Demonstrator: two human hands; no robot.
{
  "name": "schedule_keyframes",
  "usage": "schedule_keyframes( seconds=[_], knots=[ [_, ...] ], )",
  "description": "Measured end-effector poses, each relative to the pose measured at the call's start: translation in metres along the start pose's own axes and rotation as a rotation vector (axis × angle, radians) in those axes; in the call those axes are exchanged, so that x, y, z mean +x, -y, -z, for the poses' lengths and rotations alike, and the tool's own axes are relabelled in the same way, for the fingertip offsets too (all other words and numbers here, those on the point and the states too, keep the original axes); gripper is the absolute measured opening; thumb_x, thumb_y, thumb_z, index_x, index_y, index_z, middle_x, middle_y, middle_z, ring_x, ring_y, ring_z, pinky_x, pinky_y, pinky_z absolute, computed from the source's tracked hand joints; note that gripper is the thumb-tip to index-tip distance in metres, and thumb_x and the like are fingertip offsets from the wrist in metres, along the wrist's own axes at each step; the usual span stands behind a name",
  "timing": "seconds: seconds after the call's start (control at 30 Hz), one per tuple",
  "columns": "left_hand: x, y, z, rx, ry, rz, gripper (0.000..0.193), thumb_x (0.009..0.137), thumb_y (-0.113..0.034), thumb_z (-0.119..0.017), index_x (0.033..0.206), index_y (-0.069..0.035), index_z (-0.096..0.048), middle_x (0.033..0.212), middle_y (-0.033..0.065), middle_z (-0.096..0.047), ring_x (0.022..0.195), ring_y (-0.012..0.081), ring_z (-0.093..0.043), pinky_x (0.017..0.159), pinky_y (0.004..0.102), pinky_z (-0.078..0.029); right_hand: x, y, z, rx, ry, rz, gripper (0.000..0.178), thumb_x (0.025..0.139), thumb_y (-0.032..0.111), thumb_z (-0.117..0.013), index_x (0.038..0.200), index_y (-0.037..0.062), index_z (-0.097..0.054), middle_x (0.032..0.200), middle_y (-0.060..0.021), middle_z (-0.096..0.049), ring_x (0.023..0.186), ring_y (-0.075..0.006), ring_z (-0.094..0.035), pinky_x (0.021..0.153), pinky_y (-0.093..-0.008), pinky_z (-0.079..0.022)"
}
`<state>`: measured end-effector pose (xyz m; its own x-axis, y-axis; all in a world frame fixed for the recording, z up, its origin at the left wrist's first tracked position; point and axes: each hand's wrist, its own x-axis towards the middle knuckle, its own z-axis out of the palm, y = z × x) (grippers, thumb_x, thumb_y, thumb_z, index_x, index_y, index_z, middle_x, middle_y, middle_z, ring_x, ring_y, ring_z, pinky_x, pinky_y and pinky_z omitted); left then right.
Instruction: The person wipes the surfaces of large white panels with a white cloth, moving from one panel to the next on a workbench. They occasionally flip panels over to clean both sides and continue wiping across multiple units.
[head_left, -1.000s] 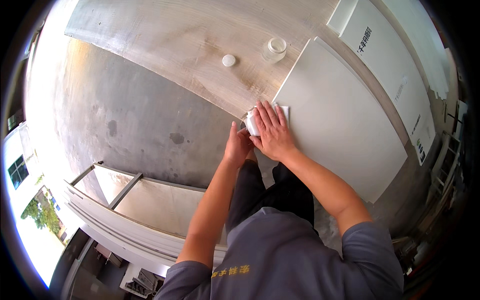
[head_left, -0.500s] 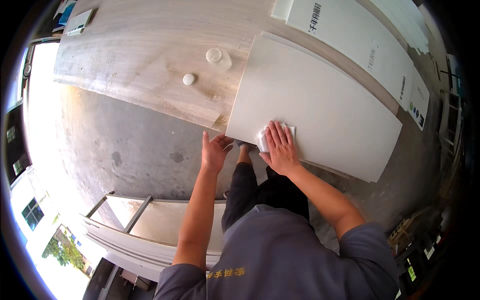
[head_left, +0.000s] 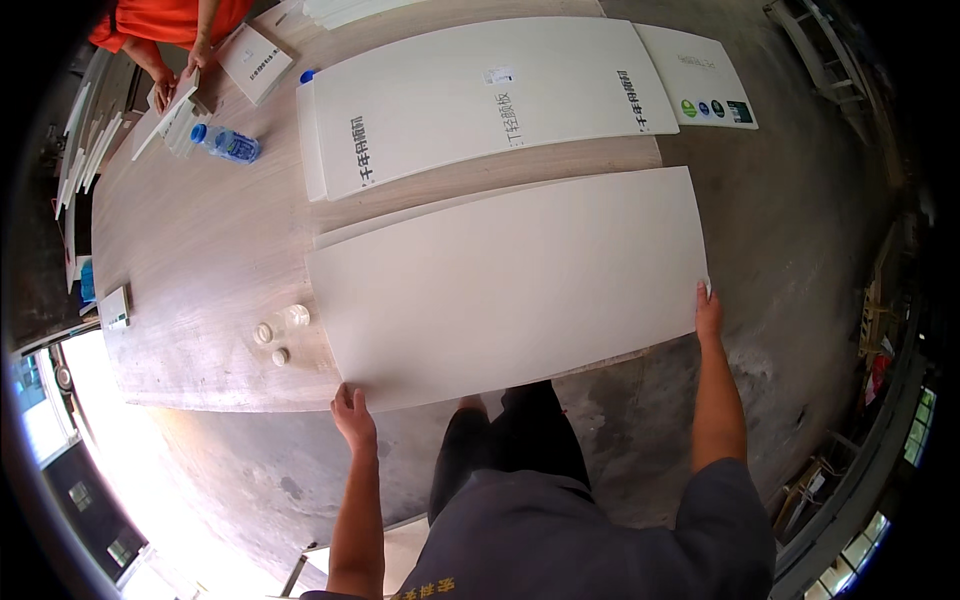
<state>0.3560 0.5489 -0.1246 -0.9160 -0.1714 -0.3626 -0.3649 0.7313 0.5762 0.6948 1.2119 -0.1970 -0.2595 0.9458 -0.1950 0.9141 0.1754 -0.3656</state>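
A clear, round-mouthed jar [head_left: 288, 320] and a small, round white cap [head_left: 280, 356] sit on the pale, wood-grained surface [head_left: 200, 290], clear of the panel work. Rightward, the left hand [head_left: 355, 420] touches the near-left corner of a long, smooth, matte white rectangular panel [head_left: 520, 290] above another pale sheet [head_left: 360, 231]; its grip underneath is hidden. The right hand [head_left: 708, 312] grasps the right edge, the wide spread probably steadying both ends.

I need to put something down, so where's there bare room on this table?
The table is bare between the blue-capped bottle, the glass jar and the small white block at the left edge. White panels crowd the right; another person's hands and boards, the far left corner.
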Motion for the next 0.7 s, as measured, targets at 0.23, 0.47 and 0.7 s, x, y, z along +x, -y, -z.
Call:
schedule_keyframes(
  seconds=[0.23,0.47,0.7],
  knots=[
    [-0.017,0.026,0.011,-0.248,0.159,0.126,0.048,0.095,-0.018,-0.066,0.139,-0.001,-0.054,0.128,0.0171,-0.056,0.107,0.0235,-0.060,0.091,0.0373,-0.049,-0.022,-0.009,0.008,0.353,-0.073,-0.108,0.063,0.098,0.057,-0.056,0.121,-0.0014,-0.067,0.108,-0.0162,-0.073,0.098,-0.0277,-0.069,0.086,-0.0390,-0.051],
    [-0.021,-0.010,0.061,-0.180,0.218,0.084,0.045,0.093,-0.008,-0.066,0.136,-0.002,-0.054,0.121,0.0162,-0.065,0.099,0.0183,-0.064,0.088,0.0328,-0.051,-0.045,-0.026,0.071,0.619,-0.052,-0.105,0.058,0.096,0.044,-0.066,0.128,-0.0040,-0.064,0.109,-0.0096,-0.071,0.097,-0.0151,-0.064,0.085,-0.0303,-0.050],
    [-0.020,-0.129,0.179,-0.348,0.455,-0.031,0.047,0.099,-0.021,-0.061,0.137,0.005,-0.054,0.109,0.0114,-0.071,0.102,0.0173,-0.065,0.090,0.0308,-0.049,-0.050,0.041,0.260,0.716,0.131,-0.102,0.045,0.102,0.038,-0.058,0.120,-0.0021,-0.067,0.106,-0.0076,-0.071,0.088,-0.0111,-0.063,0.068,-0.0253,-0.048]
  ],
)
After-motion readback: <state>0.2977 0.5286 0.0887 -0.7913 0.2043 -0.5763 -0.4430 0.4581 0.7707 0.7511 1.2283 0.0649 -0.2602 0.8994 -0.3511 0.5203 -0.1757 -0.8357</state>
